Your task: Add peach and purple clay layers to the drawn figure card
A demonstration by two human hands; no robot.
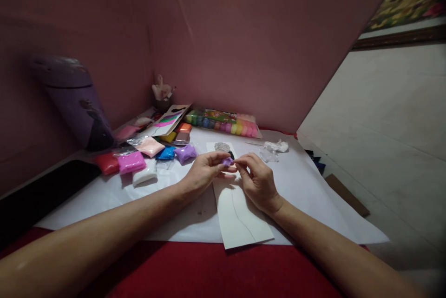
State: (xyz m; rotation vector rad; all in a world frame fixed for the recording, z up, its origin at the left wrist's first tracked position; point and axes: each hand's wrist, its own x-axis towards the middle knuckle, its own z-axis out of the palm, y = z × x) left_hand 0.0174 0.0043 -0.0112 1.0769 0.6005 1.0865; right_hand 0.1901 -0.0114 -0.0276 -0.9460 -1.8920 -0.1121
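Observation:
My left hand (pixel 208 170) pinches a small lump of purple modelling clay (pixel 227 162) between thumb and fingers. From the right, my right hand (pixel 257 179) meets it, thumb and forefinger pressed together at the lump's edge. Whether the right fingertips hold a bit of the clay is too small to tell. Both hands are above a long white card (pixel 240 223) with a thin curved line drawn down it. At the card's far end is a grey textured patch (pixel 222 147) with something black beside it, partly hidden by my fingers.
Several coloured clay packets, among them a pink packet (pixel 131 162) and a purple packet (pixel 185 153), lie at left. Behind are a decorated card (pixel 169 121) and a long clay pack (pixel 223 122). Crumpled white material (pixel 276 146) lies right. A purple container (pixel 75 102) stands far left.

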